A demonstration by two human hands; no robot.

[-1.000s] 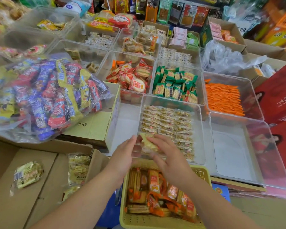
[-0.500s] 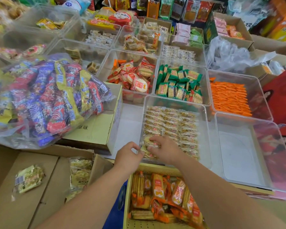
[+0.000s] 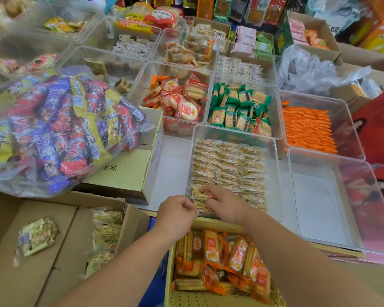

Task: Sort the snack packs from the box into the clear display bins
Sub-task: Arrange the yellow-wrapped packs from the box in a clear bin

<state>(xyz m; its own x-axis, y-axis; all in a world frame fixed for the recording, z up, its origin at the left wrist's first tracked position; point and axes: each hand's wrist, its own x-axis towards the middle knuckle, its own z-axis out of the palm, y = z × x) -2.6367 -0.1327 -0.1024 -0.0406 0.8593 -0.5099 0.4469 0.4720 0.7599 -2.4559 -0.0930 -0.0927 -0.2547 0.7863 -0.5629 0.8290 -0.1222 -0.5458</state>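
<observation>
The fingers [image 3: 203,189] of my right hand [image 3: 223,203] lie loosely stretched on the packs [image 3: 228,167] at the near-left corner of the clear bin [image 3: 278,185], gripping none. My left hand [image 3: 177,212], just outside that corner, is curled in on nothing I can see. The box [image 3: 53,273] stands near left with more packs inside, and a yellow basket [image 3: 208,300] sits beneath my wrists.

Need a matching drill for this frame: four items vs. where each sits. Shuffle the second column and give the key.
1 green packs
2 orange packs
3 yellow basket
4 candy bag

a on the cardboard box
b nearest the camera, under the forearms
c bin behind the empty bin
d bin behind the one the right hand reaches into

Pairs: 1-d, 2-c, 3-b, 4-a
</observation>
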